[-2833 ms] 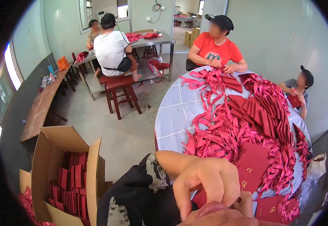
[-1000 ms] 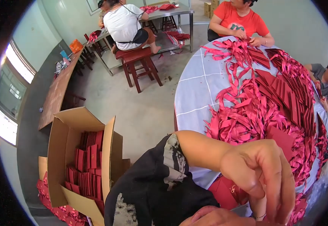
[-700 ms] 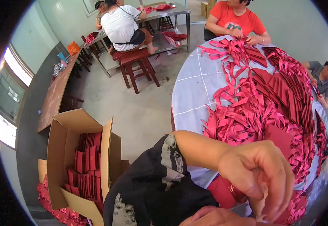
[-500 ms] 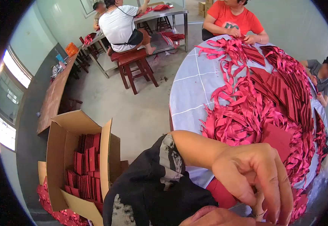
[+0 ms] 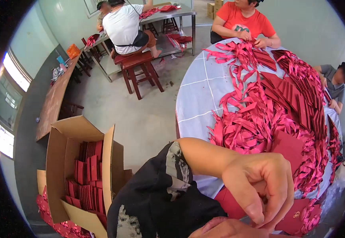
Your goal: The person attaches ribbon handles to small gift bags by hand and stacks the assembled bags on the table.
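Note:
My left hand [image 5: 259,190] reaches in from the lower left over the near edge of the round table. Its fingers are curled and the thumb meets the fingertips in a pinch; anything between them is hidden. Only a sliver of skin shows behind it, so my right hand is almost wholly hidden. A dark red card [image 5: 229,203] lies beneath my left hand, and another with a gold mark [image 5: 295,216] is right of it. Just beyond are a heap of pink-red ribbons [image 5: 244,127], a flat red card [image 5: 287,148] and rows of stacked red cards [image 5: 295,99].
An open carton [image 5: 55,174] of red packets stands on the floor at lower left. Across the round table [image 5: 192,99] sits a person in red [image 5: 248,22]; another in grey [image 5: 335,81] is at right. Two people sit by a metal table [image 5: 184,12] behind a red stool [image 5: 135,59].
Since the earliest frame the view has shifted and my left hand sits farther right. Recently its thumb and fingertips have come together, and the bracelet wrist behind it is no longer visible.

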The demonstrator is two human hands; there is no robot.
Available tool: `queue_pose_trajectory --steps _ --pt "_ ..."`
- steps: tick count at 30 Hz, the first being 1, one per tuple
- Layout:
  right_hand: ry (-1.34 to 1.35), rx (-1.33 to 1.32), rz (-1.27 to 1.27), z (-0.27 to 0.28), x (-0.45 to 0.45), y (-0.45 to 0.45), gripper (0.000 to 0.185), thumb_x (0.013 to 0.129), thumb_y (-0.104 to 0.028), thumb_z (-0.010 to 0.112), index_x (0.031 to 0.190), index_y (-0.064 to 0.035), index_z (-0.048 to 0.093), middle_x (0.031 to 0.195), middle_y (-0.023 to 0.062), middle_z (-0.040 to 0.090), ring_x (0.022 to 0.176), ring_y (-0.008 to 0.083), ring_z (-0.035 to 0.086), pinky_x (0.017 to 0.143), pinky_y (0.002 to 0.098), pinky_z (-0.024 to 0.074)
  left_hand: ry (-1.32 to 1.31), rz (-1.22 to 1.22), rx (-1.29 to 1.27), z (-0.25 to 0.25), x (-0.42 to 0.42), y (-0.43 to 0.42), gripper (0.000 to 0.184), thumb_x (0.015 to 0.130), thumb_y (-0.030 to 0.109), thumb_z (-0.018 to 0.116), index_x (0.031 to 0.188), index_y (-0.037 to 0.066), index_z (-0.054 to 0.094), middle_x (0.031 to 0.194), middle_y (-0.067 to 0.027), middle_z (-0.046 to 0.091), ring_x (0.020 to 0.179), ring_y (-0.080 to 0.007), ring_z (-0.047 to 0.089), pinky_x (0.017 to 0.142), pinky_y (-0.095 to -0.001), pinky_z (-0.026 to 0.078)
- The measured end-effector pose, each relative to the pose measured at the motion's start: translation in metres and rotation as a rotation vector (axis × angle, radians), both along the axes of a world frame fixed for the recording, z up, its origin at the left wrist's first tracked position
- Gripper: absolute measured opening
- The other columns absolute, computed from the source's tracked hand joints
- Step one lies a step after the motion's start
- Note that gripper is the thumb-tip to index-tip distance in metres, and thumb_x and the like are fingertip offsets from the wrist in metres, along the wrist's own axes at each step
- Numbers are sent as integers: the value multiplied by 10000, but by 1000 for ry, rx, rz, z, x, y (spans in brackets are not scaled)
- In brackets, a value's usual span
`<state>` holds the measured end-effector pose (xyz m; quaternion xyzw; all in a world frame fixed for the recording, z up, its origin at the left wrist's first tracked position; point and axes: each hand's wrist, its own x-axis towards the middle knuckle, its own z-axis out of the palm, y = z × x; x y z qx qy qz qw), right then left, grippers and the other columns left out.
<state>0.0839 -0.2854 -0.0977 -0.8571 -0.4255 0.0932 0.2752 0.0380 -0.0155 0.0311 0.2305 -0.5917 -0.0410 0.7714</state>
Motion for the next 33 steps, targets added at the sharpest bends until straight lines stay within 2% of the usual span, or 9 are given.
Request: queue_pose_trajectory --steps 4,8,10,12,14,15,25,27,33 --pt "-22 10 -29 4 -2 8 135 687 -107 775 727 -64 653 639 70 586 642 290 581 721 398 406 69 -96 19 1 2 -1 303 819 201 793 733 -57 658 761 -178 680 659 -252 667 651 -350 577" --pt "89 140 -192 5 -9 14 134 672 -98 765 738 -69 652 651 72 586 653 295 572 739 396 399 -156 -140 1 6 9 -2 516 679 457 902 642 40 599 635 -55 614 591 -259 611 750 -429 585" --pt "141 149 -265 9 -12 12 162 679 -93 772 786 -72 653 672 77 593 651 285 562 764 392 392 -284 1 4 2 6 -4 622 680 694 799 655 145 508 640 36 514 519 -189 522 496 -326 403" --pt "72 98 -167 -1 -4 4 169 685 -102 785 785 -74 652 672 72 594 646 276 560 770 387 391 -256 -17 -62 4 0 -8 661 691 677 802 622 141 423 590 19 423 466 -197 463 418 -329 313" --pt "73 78 -87 -8 -1 -3 182 709 -126 811 786 -78 653 672 62 597 639 255 562 785 375 386 -419 21 175 14 7 1 618 608 493 937 581 99 463 559 -14 468 547 -300 513 725 -470 541" --pt "69 83 -102 -10 -2 -5 182 709 -126 811 786 -78 653 672 62 597 639 255 562 785 375 386 -366 140 -6 7 -3 -14 734 760 642 766 603 107 288 571 -22 313 442 -250 380 422 -381 257" --pt "35 58 -89 -10 -1 -4 195 702 -138 822 795 -89 659 644 36 584 607 220 576 787 368 395 -352 89 91 -2 -2 -11 569 834 514 751 628 96 424 625 -12 463 488 -246 471 440 -373 327" --pt "50 62 -95 -12 -2 -6 198 700 -141 824 798 -90 660 641 34 582 597 220 574 786 369 397 -379 26 150 0 3 -9 458 764 396 849 623 92 536 640 -26 559 545 -229 558 489 -342 379" --pt "27 32 -72 -15 0 -7 206 694 -138 828 800 -85 660 641 36 584 599 221 567 785 370 399 -432 -80 284 -1 11 -3 401 837 437 756 751 79 598 775 -63 619 605 -278 595 516 -381 454"
